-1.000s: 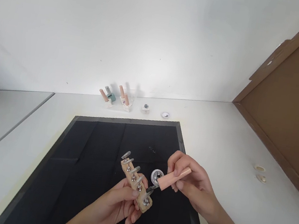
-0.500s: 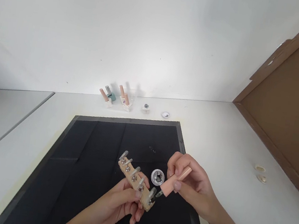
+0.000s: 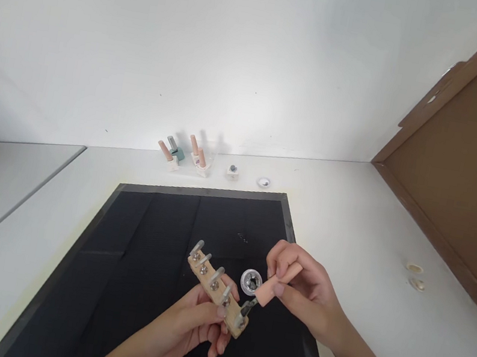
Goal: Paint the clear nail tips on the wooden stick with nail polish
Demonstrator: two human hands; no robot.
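We grip the wooden bar [image 3: 217,289] of fake nails in our left hand [image 3: 189,332], above the black mat [image 3: 140,247]. Our right hand [image 3: 299,295] pinches the brush cap [image 3: 277,280]. A shaky brush could smear polish onto the bar.

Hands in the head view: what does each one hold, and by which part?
The left hand holds the wooden strip of nail tips by its near end. The right hand holds the pink brush cap, fingers around its middle.
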